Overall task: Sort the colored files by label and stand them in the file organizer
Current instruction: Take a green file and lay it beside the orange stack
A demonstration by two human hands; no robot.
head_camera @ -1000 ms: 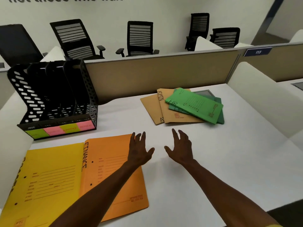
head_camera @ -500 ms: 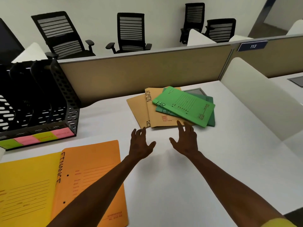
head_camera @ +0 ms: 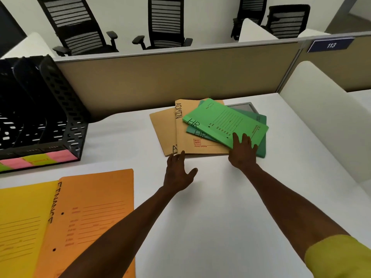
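Note:
A loose pile of files lies mid-desk: a bright green file (head_camera: 226, 121) marked HR on top, a darker green HR file (head_camera: 259, 137) beneath it, and two tan files, the upper (head_camera: 188, 137) marked ADMIN, the lower (head_camera: 162, 127) sticking out left. My right hand (head_camera: 243, 153) rests open, fingertips on the near edge of the bright green file. My left hand (head_camera: 178, 171) is open, fingertips at the tan files' near corner. An orange FINANCE file (head_camera: 94, 213) and a yellow file (head_camera: 22, 221) lie flat at the near left. The black mesh file organizer (head_camera: 60, 109) stands empty at the far left.
Pink and green sticky labels (head_camera: 40, 160) line the organizer's front lip. A tan partition (head_camera: 180, 75) closes the desk's far side and a white divider (head_camera: 325, 117) its right side. A grey framed panel (head_camera: 243, 106) lies under the green files. Office chairs stand beyond.
Both hands have reached forward from the bare desk to the pile; the right fingertips now lie on the bright green file. The camera has tilted down and closer.

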